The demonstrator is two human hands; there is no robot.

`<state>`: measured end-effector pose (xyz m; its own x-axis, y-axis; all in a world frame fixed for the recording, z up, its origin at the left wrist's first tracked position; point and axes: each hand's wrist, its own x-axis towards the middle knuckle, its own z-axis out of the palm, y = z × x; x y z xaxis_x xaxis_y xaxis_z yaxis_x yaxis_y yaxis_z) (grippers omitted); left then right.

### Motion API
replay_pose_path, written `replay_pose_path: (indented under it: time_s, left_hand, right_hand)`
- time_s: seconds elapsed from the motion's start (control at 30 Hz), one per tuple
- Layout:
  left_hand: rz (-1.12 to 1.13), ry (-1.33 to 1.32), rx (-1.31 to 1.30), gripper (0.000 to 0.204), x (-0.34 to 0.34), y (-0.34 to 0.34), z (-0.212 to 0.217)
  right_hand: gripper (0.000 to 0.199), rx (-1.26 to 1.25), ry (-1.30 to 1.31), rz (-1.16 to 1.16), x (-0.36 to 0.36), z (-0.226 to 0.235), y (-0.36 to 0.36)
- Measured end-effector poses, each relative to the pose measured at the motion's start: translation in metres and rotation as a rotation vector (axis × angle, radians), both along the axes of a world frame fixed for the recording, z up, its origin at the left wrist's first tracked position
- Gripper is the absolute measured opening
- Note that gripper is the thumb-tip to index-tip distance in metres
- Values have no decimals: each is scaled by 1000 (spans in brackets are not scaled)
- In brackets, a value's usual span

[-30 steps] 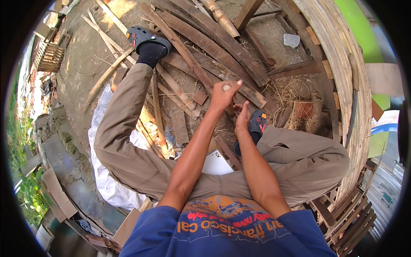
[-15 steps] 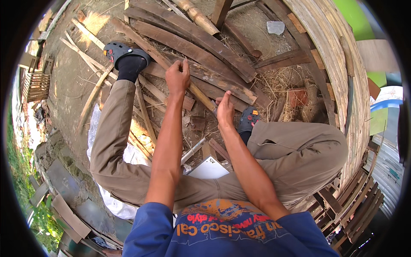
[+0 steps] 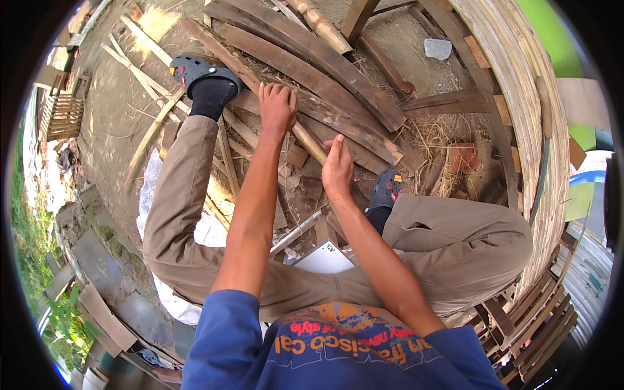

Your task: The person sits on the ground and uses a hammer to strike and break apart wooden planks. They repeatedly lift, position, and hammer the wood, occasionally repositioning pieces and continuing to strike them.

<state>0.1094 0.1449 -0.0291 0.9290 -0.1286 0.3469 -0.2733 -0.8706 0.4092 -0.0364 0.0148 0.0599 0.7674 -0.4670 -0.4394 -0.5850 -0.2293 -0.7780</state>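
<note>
The person sits on the ground with both legs bent, and both bare hands reach forward into a pile of old wood. The left hand (image 3: 277, 107) lies palm down, fingers spread and a little curled, on a long narrow pale wooden stick (image 3: 305, 138). It presses on the stick more than it wraps it; whether the fingers close under it, I cannot tell. The right hand (image 3: 337, 170) is lower along the same stick, with the fingers together and pointing up; its palm side touches the stick's lower part, but a firm grip is not visible.

The stick lies on the heap between the two feet. Its long axis goes diagonally, from the upper left near the left foot down to the right toward the right foot. Its upper end goes under the left hand and its lower end is hidden by the right hand.

Behind the hands lie several dark curved wooden planks (image 3: 312, 65), almost parallel to the stick. A bamboo pole (image 3: 322, 27) lies further up. The left foot wears a black sock in a dark clog (image 3: 195, 68); the right dark clog (image 3: 388, 190) is just beside the right hand. A white flat board (image 3: 325, 259) lies between the legs.
</note>
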Motion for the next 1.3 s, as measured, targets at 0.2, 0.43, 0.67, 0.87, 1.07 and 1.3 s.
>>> replay_pose_path:
  time_s: [0.2, 0.43, 0.67, 0.87, 1.07, 1.3]
  left_hand:
    - [37, 17, -42, 25, 3, -15, 7]
    - [305, -69, -343, 25, -41, -36, 35]
    - [431, 358, -611, 29, -204, -9, -2]
    - [219, 888, -207, 61, -238, -4, -26]
    - [80, 914, 67, 84, -234, -21, -16]
    - [24, 1052, -361, 50, -213, -12, -15]
  right_hand:
    - [65, -59, -40, -96, 17, -17, -25]
    - [54, -313, 184, 615, 14, 3, -37]
    - [33, -220, 304, 730, 4, -39, -75]
    - [58, -230, 190, 509, -28, -9, -79]
    - [62, -273, 246, 219, -30, -22, -132]
    - [61, -255, 180, 162, -38, -21, -147]
